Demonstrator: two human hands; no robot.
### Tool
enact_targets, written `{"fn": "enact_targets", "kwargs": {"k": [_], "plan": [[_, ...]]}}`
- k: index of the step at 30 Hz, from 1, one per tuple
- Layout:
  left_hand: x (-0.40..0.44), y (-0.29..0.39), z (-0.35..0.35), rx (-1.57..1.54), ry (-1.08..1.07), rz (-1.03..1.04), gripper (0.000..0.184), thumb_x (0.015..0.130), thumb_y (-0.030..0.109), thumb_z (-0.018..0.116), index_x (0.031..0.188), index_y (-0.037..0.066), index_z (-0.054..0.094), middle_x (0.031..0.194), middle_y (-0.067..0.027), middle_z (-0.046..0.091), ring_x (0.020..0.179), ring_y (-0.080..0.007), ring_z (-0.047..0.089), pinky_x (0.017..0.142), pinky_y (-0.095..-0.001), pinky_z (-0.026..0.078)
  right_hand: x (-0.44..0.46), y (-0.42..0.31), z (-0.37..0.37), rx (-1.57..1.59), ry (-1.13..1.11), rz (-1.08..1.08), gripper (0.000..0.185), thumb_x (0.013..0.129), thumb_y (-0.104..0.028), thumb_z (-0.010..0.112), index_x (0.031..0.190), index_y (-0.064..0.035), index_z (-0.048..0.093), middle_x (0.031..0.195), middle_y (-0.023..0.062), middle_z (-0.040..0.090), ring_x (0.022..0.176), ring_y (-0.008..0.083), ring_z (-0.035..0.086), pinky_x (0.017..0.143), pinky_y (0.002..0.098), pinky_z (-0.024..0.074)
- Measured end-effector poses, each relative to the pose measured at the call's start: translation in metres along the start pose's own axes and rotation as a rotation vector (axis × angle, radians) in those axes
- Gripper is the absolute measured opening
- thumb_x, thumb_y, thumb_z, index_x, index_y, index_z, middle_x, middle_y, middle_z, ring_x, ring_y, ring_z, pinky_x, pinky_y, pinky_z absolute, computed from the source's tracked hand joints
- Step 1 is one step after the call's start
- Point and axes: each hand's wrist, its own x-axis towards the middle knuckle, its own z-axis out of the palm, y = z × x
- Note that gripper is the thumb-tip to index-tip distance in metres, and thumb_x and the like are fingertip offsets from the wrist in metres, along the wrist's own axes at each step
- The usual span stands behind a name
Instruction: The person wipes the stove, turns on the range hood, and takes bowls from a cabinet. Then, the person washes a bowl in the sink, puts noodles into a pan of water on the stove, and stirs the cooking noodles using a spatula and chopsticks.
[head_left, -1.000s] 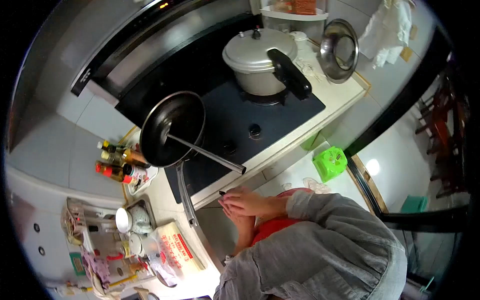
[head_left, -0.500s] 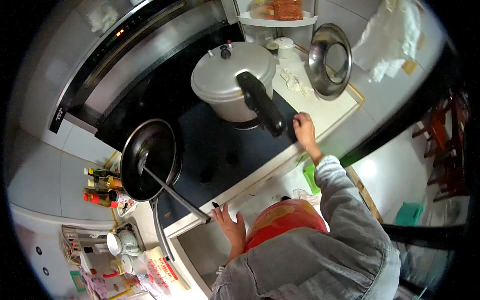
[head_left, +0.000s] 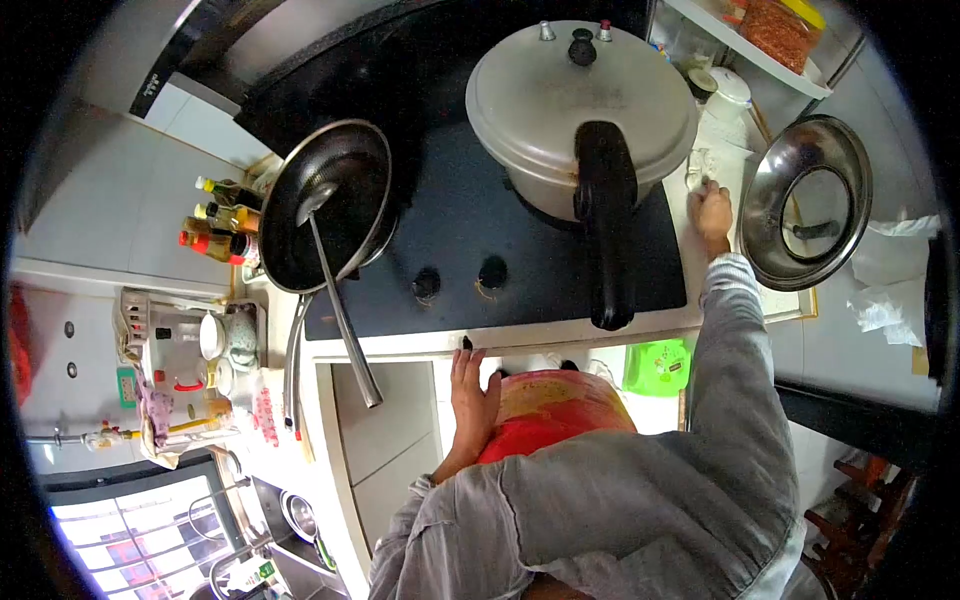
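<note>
Beyond the cooktop's point(head_left: 540, 310) right edge, the counter point(head_left: 681, 215) bears a crumpled white cloth point(head_left: 698, 166) stretching lengthwise away from the nearer right hand point(head_left: 712, 213), curled at its near end, whether gripping I cannot tell.

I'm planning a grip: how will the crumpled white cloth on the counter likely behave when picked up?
The white cloth by the right hand is probably floppy, lying in uneven folds. It's likely light, being small beside the pressure cooker. Rolling seems unlikely, given its irregular shape.
</note>
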Motion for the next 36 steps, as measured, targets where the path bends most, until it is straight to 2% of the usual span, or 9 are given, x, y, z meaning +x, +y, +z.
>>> {"fn": "enact_targets", "kwargs": {"k": [4, 6, 8, 11, 14, 18, 28, 34, 36], "plan": [[0.014, 0.001, 0.006, -0.060, 0.003, 0.077, 0.036, 0.072, 0.004, 0.062, 0.107, 0.003, 0.054, 0.113, -0.0246, 0.050, 0.111, -0.0406, 0.044, 0.091, -0.0431, 0.039, -0.045, -0.026, -0.026, 0.161, 0.098, 0.025, 0.031, 0.074, -0.022, 0.059, 0.100, -0.0052, 0.057, 0.085, 0.0161, 0.058, 0.081, 0.0329, 0.058, 0.072, 0.0385, 0.0456], [0.024, 0.005, 0.013, -0.082, 0.022, 0.119, 0.036, 0.072, 0.004, 0.061, 0.106, 0.002, 0.054, 0.112, -0.0246, 0.051, 0.110, -0.0405, 0.045, 0.091, -0.0428, 0.040, -0.087, -0.054, -0.067, 0.297, 0.040, 0.113, 0.031, 0.072, -0.023, 0.059, 0.097, -0.0037, 0.058, 0.086, 0.0167, 0.058, 0.083, 0.0339, 0.056, 0.075, 0.0401, 0.0443], [0.035, 0.007, 0.013, -0.105, 0.036, 0.143, 0.036, 0.072, 0.003, 0.061, 0.107, 0.002, 0.054, 0.113, -0.0242, 0.051, 0.110, -0.0403, 0.046, 0.091, -0.0423, 0.040, -0.136, -0.062, -0.064, 0.455, -0.100, -0.052, 0.034, 0.069, -0.019, 0.063, 0.099, -0.0037, 0.058, 0.091, 0.0169, 0.057, 0.086, 0.0315, 0.056, 0.077, 0.0380, 0.0444], [0.048, -0.001, 0.016, -0.104, 0.032, 0.191, 0.037, 0.071, 0.004, 0.061, 0.107, 0.003, 0.054, 0.113, -0.0236, 0.051, 0.109, -0.0395, 0.047, 0.091, -0.0413, 0.040, -0.203, -0.081, -0.009, 0.571, -0.068, -0.386, 0.041, 0.068, -0.016, 0.066, 0.104, -0.0006, 0.055, 0.096, 0.0167, 0.055, 0.090, 0.0318, 0.054, 0.079, 0.0389, 0.0440], [0.054, -0.007, 0.018, -0.157, 0.049, 0.235, 0.037, 0.071, 0.004, 0.061, 0.107, 0.003, 0.055, 0.112, -0.0231, 0.052, 0.108, -0.0389, 0.048, 0.091, -0.0409, 0.040, -0.228, -0.123, 0.032, 0.536, -0.093, -0.469, 0.034, 0.073, -0.004, 0.055, 0.107, 0.0020, 0.053, 0.106, 0.0165, 0.053, 0.101, 0.0325, 0.049, 0.088, 0.0392, 0.0389], [0.055, -0.018, 0.012, -0.153, 0.061, 0.231, 0.038, 0.070, 0.003, 0.062, 0.107, 0.004, 0.055, 0.109, -0.0230, 0.053, 0.105, -0.0389, 0.049, 0.089, -0.0407, 0.041, -0.223, -0.205, 0.007, 0.249, -0.051, -0.784, 0.037, 0.071, 0.004, 0.053, 0.108, 0.0044, 0.052, 0.117, 0.0189, 0.048, 0.114, 0.0354, 0.040, 0.095, 0.0411, 0.0344], [0.036, -0.054, -0.022, -0.152, 0.117, 0.052, 0.036, 0.070, 0.002, 0.063, 0.105, 0.004, 0.056, 0.104, -0.0202, 0.056, 0.101, -0.0365, 0.052, 0.085, -0.0390, 0.043, -0.158, -0.321, 0.035, 0.354, -0.418, -0.532, 0.031, 0.072, 0.005, 0.053, 0.102, -0.0010, 0.055, 0.109, 0.0182, 0.054, 0.104, 0.0315, 0.050, 0.089, 0.0401, 0.0401], [0.024, -0.072, -0.036, -0.221, 0.132, -0.071, 0.032, 0.073, 0.002, 0.061, 0.104, 0.004, 0.056, 0.103, -0.0181, 0.057, 0.100, -0.0347, 0.053, 0.085, -0.0382, 0.043, -0.128, -0.379, 0.076, 0.019, -0.283, -0.723, 0.036, 0.078, -0.006, 0.050, 0.114, -0.0065, 0.051, 0.109, 0.0178, 0.054, 0.098, 0.0343, 0.053, 0.082, 0.0431, 0.0435], [0.017, -0.078, -0.041, -0.244, 0.139, -0.092, 0.031, 0.074, 0.003, 0.061, 0.104, 0.004, 0.056, 0.102, -0.0182, 0.057, 0.100, -0.0340, 0.053, 0.085, -0.0379, 0.043, -0.120, -0.384, 0.131, -0.261, 0.018, -0.822, 0.034, 0.078, -0.008, 0.051, 0.112, -0.0047, 0.053, 0.112, 0.0186, 0.052, 0.094, 0.0346, 0.054, 0.080, 0.0430, 0.0442]]}}
